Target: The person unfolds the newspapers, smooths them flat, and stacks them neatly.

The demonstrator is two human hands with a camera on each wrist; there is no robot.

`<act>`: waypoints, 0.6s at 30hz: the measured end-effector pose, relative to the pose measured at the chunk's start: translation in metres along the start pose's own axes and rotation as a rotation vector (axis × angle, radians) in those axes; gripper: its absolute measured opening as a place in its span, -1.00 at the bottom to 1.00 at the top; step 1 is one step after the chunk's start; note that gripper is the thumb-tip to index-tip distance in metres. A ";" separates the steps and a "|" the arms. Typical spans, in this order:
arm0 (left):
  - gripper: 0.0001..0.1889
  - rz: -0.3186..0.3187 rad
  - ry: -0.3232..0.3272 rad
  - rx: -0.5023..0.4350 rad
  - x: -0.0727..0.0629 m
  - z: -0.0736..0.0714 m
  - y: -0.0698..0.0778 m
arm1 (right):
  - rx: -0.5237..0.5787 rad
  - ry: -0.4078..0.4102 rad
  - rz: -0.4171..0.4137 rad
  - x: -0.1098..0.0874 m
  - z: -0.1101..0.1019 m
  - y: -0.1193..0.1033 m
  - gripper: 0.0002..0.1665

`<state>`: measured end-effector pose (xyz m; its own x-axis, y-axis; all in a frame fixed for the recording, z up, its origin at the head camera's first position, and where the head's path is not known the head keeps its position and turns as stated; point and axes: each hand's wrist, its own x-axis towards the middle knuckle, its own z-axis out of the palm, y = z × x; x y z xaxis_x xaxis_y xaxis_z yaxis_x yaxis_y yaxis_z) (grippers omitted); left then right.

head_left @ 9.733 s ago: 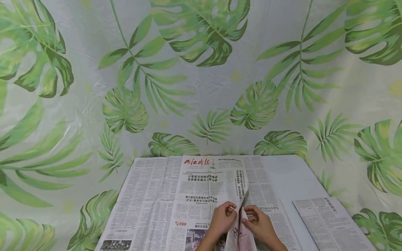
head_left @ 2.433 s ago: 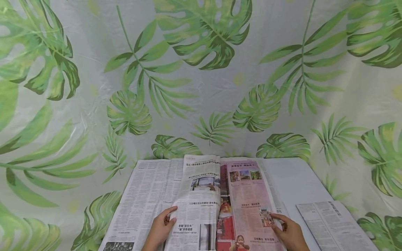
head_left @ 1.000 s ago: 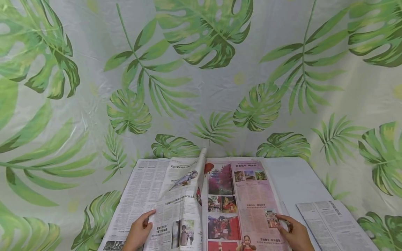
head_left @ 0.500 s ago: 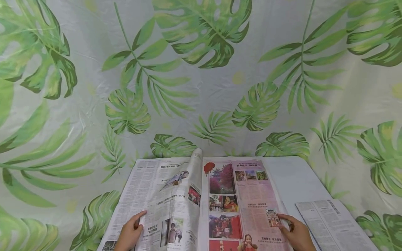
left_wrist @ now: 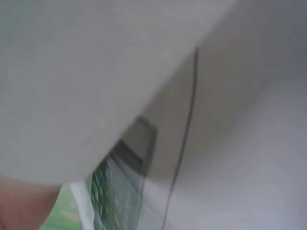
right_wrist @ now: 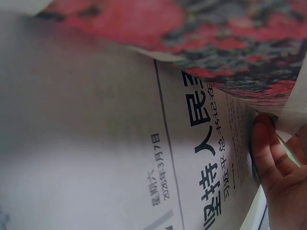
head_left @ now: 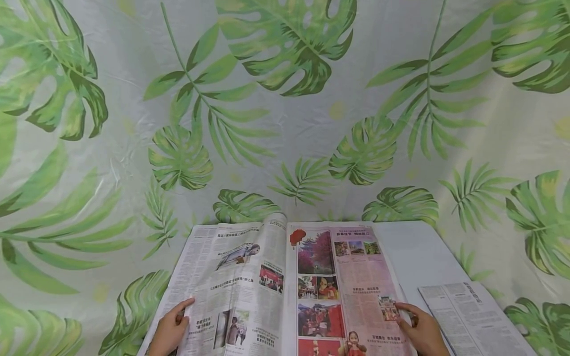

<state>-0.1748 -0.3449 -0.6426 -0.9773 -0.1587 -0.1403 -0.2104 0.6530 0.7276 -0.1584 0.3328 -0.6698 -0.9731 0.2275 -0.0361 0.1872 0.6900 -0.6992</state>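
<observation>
A newspaper lies spread across the middle of the head view, its left page (head_left: 209, 301) full of text and small photos, its right page (head_left: 365, 277) pink with red pictures. My left hand (head_left: 171, 329) pinches the left page's outer edge between thumb and fingers. That page still bulges in a curl (head_left: 275, 227) near the fold. At the opposite edge, my right hand (head_left: 420, 329) pinches the pink page. Seen from the right wrist, fingertips (right_wrist: 261, 129) grip the sheet's edge, with large black print (right_wrist: 204, 143) beneath. Pale paper (left_wrist: 72, 86) fills much of the left wrist view.
Another printed sheet (head_left: 198, 252) sticks out under the left page. A folded newspaper (head_left: 467, 311) lies at the right on the white tabletop (head_left: 407, 247). Behind the table hangs a leaf-patterned curtain (head_left: 285, 133).
Both hands were together on the front page earlier. The newspaper has since been opened; the left hand has drawn its page leftward, flattening it, while the right hand stays at the right edge.
</observation>
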 end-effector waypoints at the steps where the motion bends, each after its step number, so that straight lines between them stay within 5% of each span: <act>1: -0.50 -0.008 0.000 0.005 0.000 -0.002 -0.002 | -0.004 0.003 0.000 0.000 0.000 0.000 -0.45; 11: -0.52 -0.043 -0.015 0.012 -0.001 -0.017 -0.019 | 0.011 -0.015 0.016 -0.001 -0.008 -0.004 -0.46; 18: -0.42 0.002 0.025 0.053 -0.004 -0.026 -0.026 | 0.002 -0.005 0.018 -0.001 -0.009 0.001 -0.51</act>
<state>-0.1652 -0.3808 -0.6435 -0.9770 -0.1751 -0.1217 -0.2100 0.6912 0.6915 -0.1560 0.3392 -0.6640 -0.9701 0.2368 -0.0526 0.2049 0.6842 -0.6999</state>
